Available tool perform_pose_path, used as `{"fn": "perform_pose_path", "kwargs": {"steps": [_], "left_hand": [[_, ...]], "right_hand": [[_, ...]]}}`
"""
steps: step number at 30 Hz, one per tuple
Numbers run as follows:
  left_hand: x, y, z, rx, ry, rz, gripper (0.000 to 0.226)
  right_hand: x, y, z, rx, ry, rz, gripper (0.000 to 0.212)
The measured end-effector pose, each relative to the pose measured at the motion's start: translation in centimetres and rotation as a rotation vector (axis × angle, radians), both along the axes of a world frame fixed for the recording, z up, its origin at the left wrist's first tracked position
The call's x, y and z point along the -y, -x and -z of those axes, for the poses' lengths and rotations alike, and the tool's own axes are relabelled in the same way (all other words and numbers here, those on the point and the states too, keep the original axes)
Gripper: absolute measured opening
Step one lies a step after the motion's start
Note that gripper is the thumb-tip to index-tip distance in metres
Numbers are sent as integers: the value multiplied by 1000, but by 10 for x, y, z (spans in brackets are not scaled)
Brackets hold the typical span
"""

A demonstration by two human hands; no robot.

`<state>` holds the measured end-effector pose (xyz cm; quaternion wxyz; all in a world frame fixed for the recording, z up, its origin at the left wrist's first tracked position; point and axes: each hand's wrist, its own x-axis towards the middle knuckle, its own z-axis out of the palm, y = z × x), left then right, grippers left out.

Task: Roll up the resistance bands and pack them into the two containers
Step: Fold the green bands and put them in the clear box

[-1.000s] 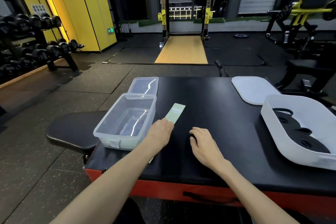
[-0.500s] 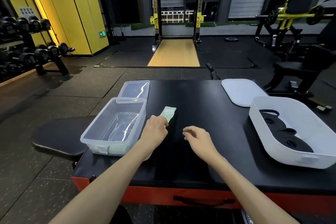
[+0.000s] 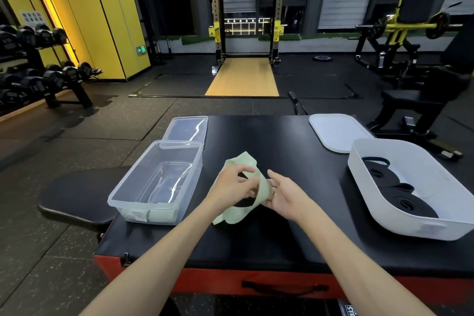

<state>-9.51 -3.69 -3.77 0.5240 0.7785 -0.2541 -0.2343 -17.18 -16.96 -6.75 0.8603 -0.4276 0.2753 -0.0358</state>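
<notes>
My left hand (image 3: pixel 230 188) and right hand (image 3: pixel 288 199) held the green resistance band (image 3: pixel 234 215), fingers clamped, above the worktop (image 3: pixel 282 136) to start rolling.

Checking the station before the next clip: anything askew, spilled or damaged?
Nothing spilled or damaged. The green band is loose and twisted between the left hand and right hand, not yet rolled. The clear container sits right at the table's left edge, its near corner possibly overhanging.

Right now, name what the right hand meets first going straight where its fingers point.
The right hand meets the light green resistance band, at its fingertips; just beyond, probably the left hand, though depth is unclear.
</notes>
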Motion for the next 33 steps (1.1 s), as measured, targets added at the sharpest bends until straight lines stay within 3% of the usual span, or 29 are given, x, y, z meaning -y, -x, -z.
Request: {"fn": "perform_pose_path", "kwargs": {"steps": [2,5,8,11,14,17,19,21,23,27,33], "left_hand": [[-3,-10,10,158,-24,-118,9],[-10,-29,26,480,-269,-226,23],[-11,-37,39,557,-532,-190,39],[-8,-39,44,476,-599,-191,41],[-7,-39,43,423,-534,-207,56],[-4,-41,42,72,-329,-255,82],[0,-40,40,-147,-201,-321,70],[5,-39,38,-280,-74,-379,34],[8,-34,31,-390,5,-403,28],[10,-32,26,-448,25,-345,38],[13,-27,26,-373,-10,-237,43]], "right_hand": [[-3,-1,1,1,53,0,41],[-3,-1,2,-9,153,-17,36],[-3,-5,0,-32,231,-81,36],[-6,-10,-1,-67,279,-29,21],[-9,-14,-3,-16,73,72,22],[-11,-20,-6,20,-65,127,37],[-12,-23,-6,44,-127,152,43],[-13,-22,-5,56,-176,151,43],[-12,-20,-5,49,-161,139,42],[-13,-16,-5,54,-104,104,51],[-8,-17,-7,-5,42,141,32]]}}
